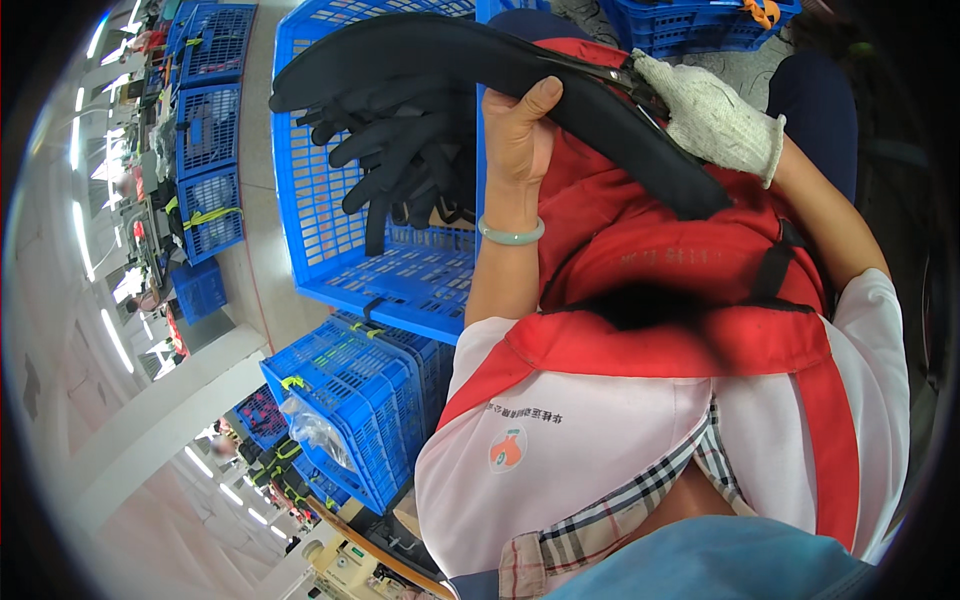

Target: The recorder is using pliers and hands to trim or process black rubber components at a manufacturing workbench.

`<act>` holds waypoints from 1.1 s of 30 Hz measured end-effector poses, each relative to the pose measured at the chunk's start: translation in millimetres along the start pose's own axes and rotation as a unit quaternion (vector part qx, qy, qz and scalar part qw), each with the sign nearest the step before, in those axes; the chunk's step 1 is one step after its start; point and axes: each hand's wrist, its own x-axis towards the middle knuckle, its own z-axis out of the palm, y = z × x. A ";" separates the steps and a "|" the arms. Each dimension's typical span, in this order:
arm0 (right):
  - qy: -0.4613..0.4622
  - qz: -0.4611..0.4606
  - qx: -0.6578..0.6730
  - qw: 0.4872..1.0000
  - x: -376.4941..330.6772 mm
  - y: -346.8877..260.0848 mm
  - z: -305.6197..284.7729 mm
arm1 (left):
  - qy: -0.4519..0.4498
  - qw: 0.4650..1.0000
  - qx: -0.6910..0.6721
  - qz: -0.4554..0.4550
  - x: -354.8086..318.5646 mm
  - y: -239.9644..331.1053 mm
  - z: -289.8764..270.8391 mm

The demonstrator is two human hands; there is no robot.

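My left hand [522, 130], bare and with a pale green bangle at the wrist, grips a long curved black padded strip [400, 55], thumb on top. The strip reaches from over the blue crate at the left down across my red apron [640, 255]. My right hand [705, 112] wears a white knitted glove and is closed round the handles of dark scissors [618, 80]. Their blades point left and lie along the strip's upper edge, close to my left thumb. Whether they touch the fabric, I cannot tell.
Beside me on the left stands a large blue plastic crate [375, 285] with a pile of similar black strips [400, 150] in it. More blue crates [345, 400] are stacked below it, and others [210, 125] line the far aisle. Another blue crate [690, 28] stands ahead.
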 end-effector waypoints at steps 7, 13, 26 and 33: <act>-0.026 0.011 0.056 0.998 0.1 -14.9 -10.6 | 0.017 1.000 -0.015 0.000 -3.7 -5.2 0.2; -0.023 0.038 0.032 0.999 -0.5 -17.3 -11.9 | 0.026 1.000 -0.011 -0.010 -6.1 -0.8 3.0; 0.028 0.046 -0.031 0.998 5.3 -15.0 0.7 | 0.040 0.998 0.018 0.039 0.8 7.9 14.4; -0.022 0.023 -0.059 0.998 5.7 -12.7 -16.8 | 0.022 0.999 0.003 0.028 0.2 7.6 13.8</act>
